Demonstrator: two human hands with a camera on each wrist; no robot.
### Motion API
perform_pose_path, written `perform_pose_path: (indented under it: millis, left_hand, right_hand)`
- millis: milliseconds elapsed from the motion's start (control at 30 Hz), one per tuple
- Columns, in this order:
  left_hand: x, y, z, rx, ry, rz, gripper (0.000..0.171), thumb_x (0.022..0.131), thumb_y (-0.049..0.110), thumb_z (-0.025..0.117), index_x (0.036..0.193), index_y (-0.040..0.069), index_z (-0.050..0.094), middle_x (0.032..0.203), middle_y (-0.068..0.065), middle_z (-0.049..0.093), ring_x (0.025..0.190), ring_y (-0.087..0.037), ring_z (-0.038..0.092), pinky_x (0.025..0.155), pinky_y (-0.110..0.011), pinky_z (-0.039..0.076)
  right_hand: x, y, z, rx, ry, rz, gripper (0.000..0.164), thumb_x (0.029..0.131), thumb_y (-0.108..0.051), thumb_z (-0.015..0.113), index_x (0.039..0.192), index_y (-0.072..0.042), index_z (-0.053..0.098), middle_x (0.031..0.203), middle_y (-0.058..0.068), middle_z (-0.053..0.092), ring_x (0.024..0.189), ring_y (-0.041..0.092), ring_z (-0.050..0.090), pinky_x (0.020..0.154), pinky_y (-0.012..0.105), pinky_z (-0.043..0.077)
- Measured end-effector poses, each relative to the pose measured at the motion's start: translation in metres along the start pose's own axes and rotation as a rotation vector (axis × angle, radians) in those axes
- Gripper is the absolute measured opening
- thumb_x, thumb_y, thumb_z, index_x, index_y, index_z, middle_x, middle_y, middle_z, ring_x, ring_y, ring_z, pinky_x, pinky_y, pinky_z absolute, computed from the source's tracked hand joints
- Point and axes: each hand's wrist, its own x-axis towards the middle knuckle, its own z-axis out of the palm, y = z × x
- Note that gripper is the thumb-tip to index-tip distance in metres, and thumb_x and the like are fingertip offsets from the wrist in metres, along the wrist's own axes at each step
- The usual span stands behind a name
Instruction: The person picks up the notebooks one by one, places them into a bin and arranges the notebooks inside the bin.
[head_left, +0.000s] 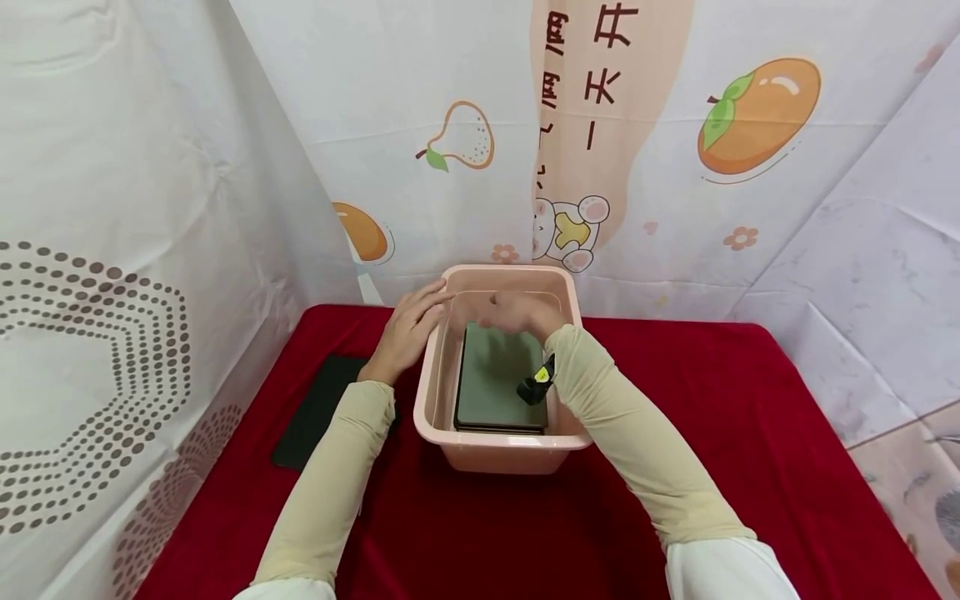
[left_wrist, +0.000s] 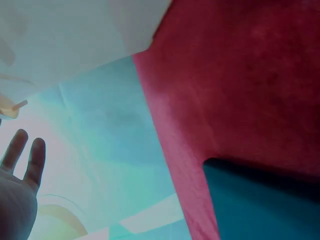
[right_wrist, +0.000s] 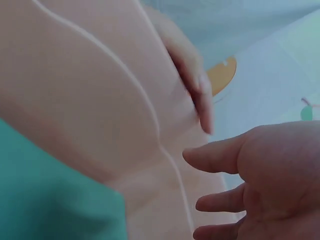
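A pale pink plastic basin (head_left: 504, 442) stands on the table. Inside it lies a stack of dark green, book-like flat things (head_left: 491, 379) with rounded corners. My left hand (head_left: 408, 329) rests at the basin's left rim, fingers extended; the right wrist view shows the same hand along the rim from inside. Over the basin's far part is my right hand (head_left: 517, 312), blurred in the head view. In the right wrist view its thumb and fingers (right_wrist: 220, 202) reach out apart from one another, with nothing between them.
A dark flat rectangular thing (head_left: 318, 412) lies on the red tablecloth (head_left: 675, 400) left of the basin, partly under my left forearm. Printed white curtains (head_left: 450, 217) hang close behind the basin and along the left side. A black wrist camera (head_left: 534, 387) sits on my right wrist.
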Motion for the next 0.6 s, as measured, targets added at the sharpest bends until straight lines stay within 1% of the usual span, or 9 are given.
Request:
perform_pose_path:
  millis: [100, 200, 267, 300, 400, 433, 467, 567, 600]
  left_hand:
    - [0.002, 0.003, -0.002, 0.013, -0.004, -0.004, 0.041, 0.11, 0.039, 0.04, 0.14, 0.023, 0.063, 0.16, 0.005, 0.045, 0.142, -0.025, 0.042, 0.116, -0.051, 0.035]
    - [0.003, 0.004, -0.003, 0.025, -0.009, -0.007, 0.042, 0.11, 0.039, 0.04, 0.141, 0.024, 0.063, 0.161, 0.005, 0.045, 0.142, -0.025, 0.041, 0.116, -0.051, 0.034]
    - [0.004, 0.005, -0.004, 0.027, -0.01, -0.008, 0.042, 0.11, 0.039, 0.039, 0.142, 0.024, 0.062, 0.161, 0.005, 0.044, 0.143, -0.025, 0.041, 0.117, -0.051, 0.034]
    - [0.004, 0.006, -0.005, 0.026, -0.01, -0.012, 0.043, 0.11, 0.04, 0.039, 0.143, 0.024, 0.061, 0.162, 0.005, 0.043, 0.144, -0.025, 0.04, 0.117, -0.052, 0.033]
    - [0.006, 0.01, -0.008, 0.03, -0.008, -0.023, 0.043, 0.11, 0.041, 0.038, 0.145, 0.026, 0.058, 0.164, 0.004, 0.04, 0.147, -0.026, 0.037, 0.119, -0.054, 0.031]
    - [0.006, 0.012, -0.009, 0.034, -0.007, -0.03, 0.043, 0.11, 0.042, 0.037, 0.146, 0.028, 0.057, 0.165, 0.004, 0.039, 0.149, -0.027, 0.035, 0.12, -0.055, 0.031]
    - [0.007, 0.013, -0.01, 0.04, -0.007, -0.037, 0.044, 0.11, 0.042, 0.037, 0.147, 0.03, 0.055, 0.166, 0.004, 0.037, 0.15, -0.027, 0.034, 0.12, -0.057, 0.03]
    - [0.009, 0.014, -0.012, 0.066, -0.007, -0.045, 0.044, 0.11, 0.043, 0.037, 0.15, 0.032, 0.051, 0.167, 0.001, 0.034, 0.154, -0.029, 0.029, 0.121, -0.061, 0.027]
    - [0.01, 0.014, -0.012, 0.077, -0.008, -0.048, 0.045, 0.11, 0.044, 0.036, 0.151, 0.032, 0.05, 0.168, 0.001, 0.033, 0.155, -0.029, 0.029, 0.121, -0.061, 0.027]
  right_hand:
    - [-0.003, -0.006, -0.002, 0.019, -0.002, -0.048, 0.07, 0.103, -0.046, 0.048, 0.156, -0.001, 0.036, 0.149, 0.019, 0.055, 0.137, 0.033, 0.053, 0.116, 0.049, 0.042]
    - [-0.005, -0.01, -0.004, 0.021, 0.014, -0.102, 0.069, 0.101, -0.049, 0.05, 0.154, -0.004, 0.04, 0.151, 0.019, 0.052, 0.137, 0.032, 0.053, 0.115, 0.048, 0.043]
    - [-0.006, -0.012, -0.006, 0.005, 0.024, -0.109, 0.07, 0.1, -0.048, 0.051, 0.154, -0.004, 0.039, 0.155, 0.02, 0.047, 0.138, 0.033, 0.051, 0.115, 0.049, 0.043]
    - [-0.007, -0.012, -0.007, 0.004, 0.019, -0.113, 0.072, 0.1, -0.051, 0.051, 0.154, -0.005, 0.038, 0.157, 0.02, 0.044, 0.14, 0.033, 0.05, 0.116, 0.048, 0.042]
    - [-0.013, -0.014, -0.011, -0.04, -0.003, -0.091, 0.085, 0.098, -0.061, 0.05, 0.157, -0.003, 0.033, 0.161, 0.02, 0.039, 0.145, 0.033, 0.044, 0.119, 0.047, 0.039]
    - [-0.025, -0.024, -0.013, -0.044, -0.016, -0.061, 0.084, 0.099, -0.06, 0.048, 0.158, -0.003, 0.031, 0.163, 0.019, 0.036, 0.148, 0.032, 0.04, 0.121, 0.046, 0.037]
    - [-0.031, -0.029, -0.014, -0.047, -0.02, -0.055, 0.085, 0.099, -0.06, 0.048, 0.159, -0.002, 0.03, 0.164, 0.019, 0.034, 0.149, 0.032, 0.038, 0.121, 0.046, 0.035]
    - [-0.036, -0.03, -0.019, -0.063, -0.035, -0.029, 0.089, 0.097, -0.062, 0.052, 0.161, -0.005, 0.026, 0.167, 0.016, 0.03, 0.155, 0.031, 0.03, 0.126, 0.045, 0.029]
    - [-0.038, -0.03, -0.02, -0.092, -0.034, -0.027, 0.088, 0.098, -0.062, 0.051, 0.161, -0.005, 0.027, 0.167, 0.016, 0.031, 0.155, 0.03, 0.029, 0.126, 0.044, 0.027]
